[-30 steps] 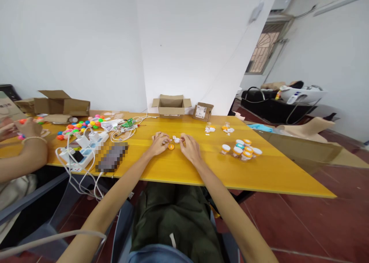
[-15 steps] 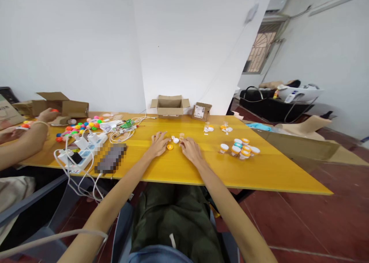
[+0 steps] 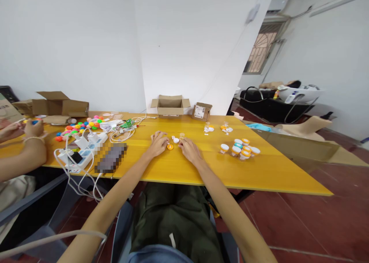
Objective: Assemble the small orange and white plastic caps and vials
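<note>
At the middle of the yellow table, my left hand [image 3: 158, 143] has its thumb and index finger brought together beside an orange disc [image 3: 170, 147]. Whatever is between those fingertips is too small to make out. Opposite it, my right hand [image 3: 189, 150] is curled, its fingertips close to a round white part [image 3: 176, 140]; what they pinch is hidden. Just behind the right fingers stands a small clear plastic cup [image 3: 182, 135]. Another small white piece [image 3: 173, 137] lies by the round one.
Capped clear cups [image 3: 242, 148] cluster to the right, with loose caps and white parts [image 3: 209, 129] behind. An open carton [image 3: 170, 106] and a smaller box [image 3: 201, 111] stand by the wall. Leftward are a phone, a power strip [image 3: 86, 151], coloured balls and a co-worker's hands [image 3: 34, 128].
My left fingertips have dipped slightly toward the orange disc, and my right hand has shifted a little left. The co-worker's raised hand has come down and left, now near a blue ball.
</note>
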A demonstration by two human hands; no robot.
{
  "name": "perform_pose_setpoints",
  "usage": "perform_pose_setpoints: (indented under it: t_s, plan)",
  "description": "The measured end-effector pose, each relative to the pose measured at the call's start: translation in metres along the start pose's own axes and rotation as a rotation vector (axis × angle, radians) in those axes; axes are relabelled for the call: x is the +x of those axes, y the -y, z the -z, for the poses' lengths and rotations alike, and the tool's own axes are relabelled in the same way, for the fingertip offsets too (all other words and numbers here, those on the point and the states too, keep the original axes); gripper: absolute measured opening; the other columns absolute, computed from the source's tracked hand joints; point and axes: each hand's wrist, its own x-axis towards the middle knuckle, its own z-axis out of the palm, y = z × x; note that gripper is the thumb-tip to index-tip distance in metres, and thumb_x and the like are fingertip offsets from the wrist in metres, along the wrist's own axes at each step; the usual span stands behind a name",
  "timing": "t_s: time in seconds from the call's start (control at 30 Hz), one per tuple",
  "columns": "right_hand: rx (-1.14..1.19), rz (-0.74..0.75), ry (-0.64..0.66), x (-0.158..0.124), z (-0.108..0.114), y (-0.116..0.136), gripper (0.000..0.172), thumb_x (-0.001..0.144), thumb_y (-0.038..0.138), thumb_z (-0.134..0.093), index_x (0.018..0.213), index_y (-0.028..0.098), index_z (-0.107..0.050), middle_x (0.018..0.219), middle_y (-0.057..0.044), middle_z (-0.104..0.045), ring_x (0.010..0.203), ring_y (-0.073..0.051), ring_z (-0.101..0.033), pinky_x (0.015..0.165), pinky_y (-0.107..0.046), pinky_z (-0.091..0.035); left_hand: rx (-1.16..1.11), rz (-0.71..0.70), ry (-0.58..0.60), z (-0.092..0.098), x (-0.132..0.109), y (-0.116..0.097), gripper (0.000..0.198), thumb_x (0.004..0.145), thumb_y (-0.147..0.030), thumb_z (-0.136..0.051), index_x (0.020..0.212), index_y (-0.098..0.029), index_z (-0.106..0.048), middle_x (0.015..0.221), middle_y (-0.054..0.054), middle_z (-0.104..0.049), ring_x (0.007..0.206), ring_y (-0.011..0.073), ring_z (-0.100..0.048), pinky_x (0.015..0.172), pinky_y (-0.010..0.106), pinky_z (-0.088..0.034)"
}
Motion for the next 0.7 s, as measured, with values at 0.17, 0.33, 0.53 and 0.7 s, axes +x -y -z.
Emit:
perform_pose_setpoints:
  t_s: [0.17, 0.33, 0.53, 0.7]
  plan:
    - [0.035, 0.022, -0.013, 0.0011, -0.0035, -0.0028, 0.008, 0.092, 0.018, -0.059, 0.089, 0.024, -0.064, 0.101, -0.007, -0.068, 0.1, -0.022, -0.064, 0.084, -0.033, -0.049, -0.058, -0.035, 0.036, 0.0022, -0.0016, 0.0002, 0.019, 0.091, -0.033, -0.057, 0.101, -0.027, -0.071, 0.133, 0.006, -0.059, 0.129, 0.0317, -0.039, 0.106, 0.052, -0.034]
    - [0.038, 0.042, -0.002, 0.001, -0.0039, -0.0029, 0.008, 0.093, 0.019, -0.058, 0.091, 0.025, -0.064, 0.102, -0.006, -0.067, 0.1, -0.021, -0.064, 0.084, -0.033, -0.049, -0.072, -0.08, 0.094, 0.002, -0.0038, -0.0014, 0.02, 0.091, -0.041, -0.058, 0.1, -0.027, -0.068, 0.138, 0.005, -0.055, 0.131, 0.0313, -0.037, 0.108, 0.053, -0.032]
    - [0.025, 0.046, -0.004, -0.0011, 0.0006, 0.0015, 0.006, 0.092, 0.02, -0.059, 0.091, 0.024, -0.064, 0.103, -0.006, -0.068, 0.101, -0.02, -0.064, 0.086, -0.032, -0.05, -0.09, -0.098, 0.117, 0.0049, -0.0045, -0.0048, 0.018, 0.09, -0.04, -0.058, 0.096, -0.026, -0.066, 0.137, 0.006, -0.055, 0.13, 0.0315, -0.038, 0.107, 0.054, -0.032]
    - [0.001, 0.004, -0.013, -0.0027, 0.0046, 0.0046, 0.009, 0.093, 0.019, -0.058, 0.09, 0.023, -0.065, 0.105, -0.007, -0.069, 0.102, -0.02, -0.064, 0.083, -0.031, -0.05, -0.11, -0.135, 0.141, 0.0072, -0.005, -0.0066, 0.018, 0.09, -0.041, -0.058, 0.094, -0.025, -0.065, 0.137, 0.006, -0.056, 0.129, 0.031, -0.04, 0.107, 0.053, -0.032]
